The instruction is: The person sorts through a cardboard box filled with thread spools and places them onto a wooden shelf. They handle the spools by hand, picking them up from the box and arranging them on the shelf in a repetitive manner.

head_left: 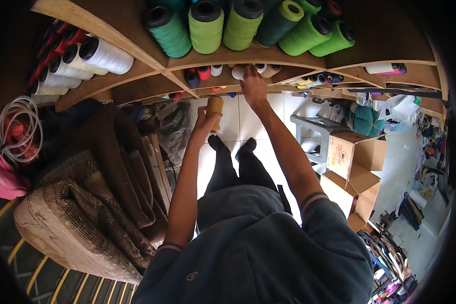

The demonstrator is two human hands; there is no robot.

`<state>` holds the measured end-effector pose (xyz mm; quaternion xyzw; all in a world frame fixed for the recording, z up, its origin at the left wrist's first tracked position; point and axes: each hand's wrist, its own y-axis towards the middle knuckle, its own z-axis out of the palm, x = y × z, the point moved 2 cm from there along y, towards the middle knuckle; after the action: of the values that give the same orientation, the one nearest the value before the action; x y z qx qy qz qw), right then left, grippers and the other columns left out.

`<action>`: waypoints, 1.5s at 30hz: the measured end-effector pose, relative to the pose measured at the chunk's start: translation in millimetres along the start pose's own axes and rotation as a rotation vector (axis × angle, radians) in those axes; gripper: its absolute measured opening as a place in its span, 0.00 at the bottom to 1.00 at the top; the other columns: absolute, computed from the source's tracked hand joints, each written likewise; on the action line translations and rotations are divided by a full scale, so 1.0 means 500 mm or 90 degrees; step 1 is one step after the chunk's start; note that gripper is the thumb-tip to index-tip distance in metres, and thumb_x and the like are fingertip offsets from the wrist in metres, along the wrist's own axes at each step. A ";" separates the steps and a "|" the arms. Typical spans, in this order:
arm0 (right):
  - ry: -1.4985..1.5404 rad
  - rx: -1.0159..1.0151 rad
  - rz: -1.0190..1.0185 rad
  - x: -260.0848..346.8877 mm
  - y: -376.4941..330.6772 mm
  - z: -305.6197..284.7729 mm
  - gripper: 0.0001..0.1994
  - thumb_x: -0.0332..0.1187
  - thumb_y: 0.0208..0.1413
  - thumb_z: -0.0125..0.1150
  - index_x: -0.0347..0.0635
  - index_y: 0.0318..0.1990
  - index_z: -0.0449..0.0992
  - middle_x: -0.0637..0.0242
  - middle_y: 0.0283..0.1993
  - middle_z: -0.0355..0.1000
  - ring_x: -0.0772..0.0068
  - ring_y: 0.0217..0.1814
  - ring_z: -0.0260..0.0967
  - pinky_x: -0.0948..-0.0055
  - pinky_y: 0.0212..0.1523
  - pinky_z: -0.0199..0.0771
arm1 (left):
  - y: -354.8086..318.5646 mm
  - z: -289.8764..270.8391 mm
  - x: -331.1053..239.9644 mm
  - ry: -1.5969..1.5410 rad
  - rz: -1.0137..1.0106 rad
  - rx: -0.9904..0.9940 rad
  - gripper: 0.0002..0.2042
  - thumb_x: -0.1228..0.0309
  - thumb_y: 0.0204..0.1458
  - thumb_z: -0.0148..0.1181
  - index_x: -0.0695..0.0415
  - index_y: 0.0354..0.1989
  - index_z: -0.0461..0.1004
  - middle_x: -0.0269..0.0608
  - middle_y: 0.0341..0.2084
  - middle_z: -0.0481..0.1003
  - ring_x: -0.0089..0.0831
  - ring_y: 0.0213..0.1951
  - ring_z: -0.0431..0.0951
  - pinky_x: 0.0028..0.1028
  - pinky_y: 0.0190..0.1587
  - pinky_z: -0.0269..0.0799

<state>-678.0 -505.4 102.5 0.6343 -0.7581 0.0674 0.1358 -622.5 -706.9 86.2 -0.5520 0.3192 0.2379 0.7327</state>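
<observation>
Holding, left hand [205, 122]: tan thread cone [215, 107] in snug grip
Reaching, right hand [254, 87]: beside white spool [237, 73], far shelf [299, 62]; cannot tell grip's hold
Standing, far: green cones [206, 31]

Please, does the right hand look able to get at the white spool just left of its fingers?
Likely yes: the right hand is right beside the white spool, and I see nothing blocking the way between them.

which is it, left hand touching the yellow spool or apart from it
Touching. The head view shows the left hand gripping the yellow spool, held against its side with no gap between them.
</observation>
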 end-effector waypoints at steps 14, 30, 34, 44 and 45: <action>-0.154 0.054 -0.111 -0.009 0.036 0.038 0.17 0.28 0.46 0.54 0.40 0.47 0.70 0.58 0.40 0.73 0.63 0.41 0.74 0.70 0.37 0.77 | 0.173 0.122 -0.151 0.823 0.419 -0.188 0.21 0.71 0.39 0.64 0.62 0.45 0.69 0.56 0.46 0.67 0.51 0.41 0.74 0.42 0.45 0.72; -0.098 -0.024 -0.116 -0.015 0.032 0.014 0.18 0.27 0.46 0.57 0.40 0.47 0.66 0.57 0.43 0.66 0.61 0.41 0.72 0.68 0.30 0.77 | 0.164 0.147 -0.178 1.071 0.815 -0.261 0.19 0.68 0.39 0.59 0.54 0.44 0.72 0.35 0.41 0.72 0.34 0.49 0.68 0.41 0.48 0.61; 0.004 -0.143 -0.113 -0.011 0.003 0.003 0.18 0.28 0.46 0.59 0.41 0.46 0.65 0.55 0.45 0.62 0.57 0.44 0.68 0.65 0.35 0.75 | 0.200 0.138 -0.169 1.038 0.701 -0.199 0.24 0.64 0.36 0.67 0.54 0.45 0.71 0.37 0.45 0.72 0.36 0.51 0.68 0.48 0.52 0.56; 0.067 0.023 -0.019 -0.034 -0.071 0.118 0.24 0.30 0.45 0.59 0.47 0.53 0.64 0.61 0.52 0.59 0.54 0.53 0.60 0.55 0.48 0.68 | 0.222 0.116 -0.157 1.131 0.699 -0.185 0.29 0.60 0.38 0.66 0.52 0.52 0.66 0.40 0.46 0.71 0.39 0.52 0.67 0.48 0.53 0.55; 0.059 0.041 -0.011 -0.035 -0.069 0.120 0.25 0.30 0.45 0.59 0.48 0.54 0.63 0.62 0.53 0.58 0.54 0.54 0.59 0.54 0.48 0.67 | 0.224 0.112 -0.153 1.163 0.721 -0.202 0.30 0.60 0.38 0.66 0.52 0.52 0.65 0.40 0.46 0.71 0.39 0.52 0.67 0.47 0.54 0.55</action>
<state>-648.7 -511.9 37.8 0.6410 -0.7430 0.1199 0.1504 -741.6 -621.5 79.0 -0.3813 0.9178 0.0795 -0.0773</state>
